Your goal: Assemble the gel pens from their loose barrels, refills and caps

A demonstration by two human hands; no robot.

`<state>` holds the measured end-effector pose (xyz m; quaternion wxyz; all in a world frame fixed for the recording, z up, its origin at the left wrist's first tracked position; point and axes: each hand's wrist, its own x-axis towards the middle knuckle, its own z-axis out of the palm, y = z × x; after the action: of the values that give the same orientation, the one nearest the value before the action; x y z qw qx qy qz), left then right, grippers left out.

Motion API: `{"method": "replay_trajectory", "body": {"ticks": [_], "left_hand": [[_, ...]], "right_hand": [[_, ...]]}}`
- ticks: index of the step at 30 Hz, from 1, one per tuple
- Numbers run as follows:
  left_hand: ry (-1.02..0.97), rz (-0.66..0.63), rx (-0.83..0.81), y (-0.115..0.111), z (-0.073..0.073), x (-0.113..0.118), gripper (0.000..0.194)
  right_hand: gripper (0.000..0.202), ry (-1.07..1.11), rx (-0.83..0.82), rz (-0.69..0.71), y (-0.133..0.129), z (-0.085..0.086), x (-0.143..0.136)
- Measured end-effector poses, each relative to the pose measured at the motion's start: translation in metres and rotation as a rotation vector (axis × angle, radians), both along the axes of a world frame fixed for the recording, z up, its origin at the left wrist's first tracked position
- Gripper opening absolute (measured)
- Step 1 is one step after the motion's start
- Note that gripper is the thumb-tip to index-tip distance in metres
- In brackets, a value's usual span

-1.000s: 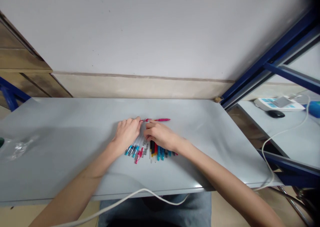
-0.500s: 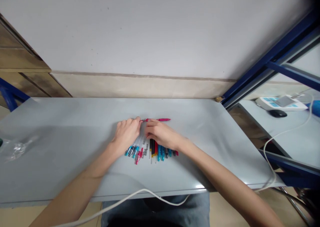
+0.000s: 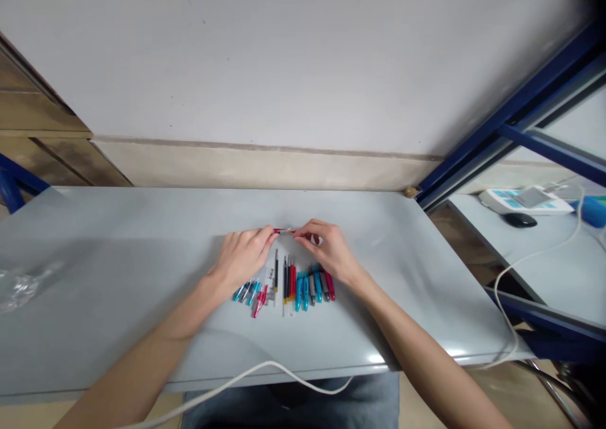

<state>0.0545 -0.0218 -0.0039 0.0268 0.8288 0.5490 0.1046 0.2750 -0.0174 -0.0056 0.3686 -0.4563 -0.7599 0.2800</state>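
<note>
My left hand [image 3: 243,250] is closed on the left end of a thin red pen [image 3: 284,231], held level just above the table. My right hand [image 3: 329,246] pinches the pen's other end between thumb and fingertips. A short red and clear stretch shows between the hands; the gripped ends are hidden. Below them lie pen parts in a row. Clear pen barrels [image 3: 246,291] with blue, dark and red ends are partly under my left hand. Ink refills [image 3: 288,281], black and red, lie in the middle. Short blue, grey and red pen pieces [image 3: 305,290] are nearest my right hand.
A crumpled clear plastic bag [image 3: 23,290] lies on the table [image 3: 142,258] at the left. A white cable [image 3: 269,364] crosses the front edge. To the right stand a blue metal frame [image 3: 473,126], a black mouse [image 3: 519,219] and a white device [image 3: 525,200] on another surface.
My right hand has moved right and away from over the pen parts, uncovering refills and coloured pieces. It now pinches the red pen's right end. My left hand stays nearly in place.
</note>
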Motion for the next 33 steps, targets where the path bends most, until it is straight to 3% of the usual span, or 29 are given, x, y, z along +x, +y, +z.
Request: {"method": "replay_trajectory", "body": {"ticks": [7, 18, 23, 33], "left_hand": [[-0.043, -0.083, 0.057, -0.001, -0.003, -0.001, 0.041], [-0.070, -0.118, 0.120, 0.000, -0.006, -0.002, 0.043], [-0.094, -0.132, 0.148, 0.000, -0.006, -0.003, 0.042], [-0.174, -0.181, 0.227, 0.001, -0.013, -0.004, 0.031]], "right_hand": [[0.011, 0.036, 0.005, -0.079, 0.006, -0.005, 0.009], [0.011, 0.043, 0.047, 0.000, 0.003, -0.002, 0.006], [0.011, 0.067, 0.060, -0.028, 0.002, 0.000, 0.006], [0.010, 0.086, 0.041, 0.006, -0.001, 0.003, 0.002]]}}
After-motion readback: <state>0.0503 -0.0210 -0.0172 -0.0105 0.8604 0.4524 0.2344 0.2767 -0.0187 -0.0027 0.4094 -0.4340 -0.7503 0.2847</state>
